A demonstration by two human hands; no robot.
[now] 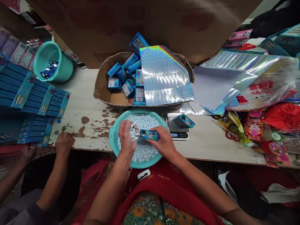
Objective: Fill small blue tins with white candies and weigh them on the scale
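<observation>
My left hand [126, 136] is cupped round a heap of small white candies [134, 131] over a turquoise basin [113, 134]. The basin holds a mass of the same pale candies [145, 153]. In my right hand [164, 142] is a small blue candy tin [149, 134], tilted with its opening towards the candies in my left palm. Just right of the basin, a second blue tin [184, 121] rests on a digital scale [174, 125] with a lit display.
Behind the basin, a cardboard box [100, 87] holds several blue tins, partly under a shiny holographic sheet [166, 75]. A turquoise bucket [64, 67] and stacked blue display boxes [21, 93] stand left, near a co-worker's hand [64, 143]. Wrapped packets [255, 125] crowd the right.
</observation>
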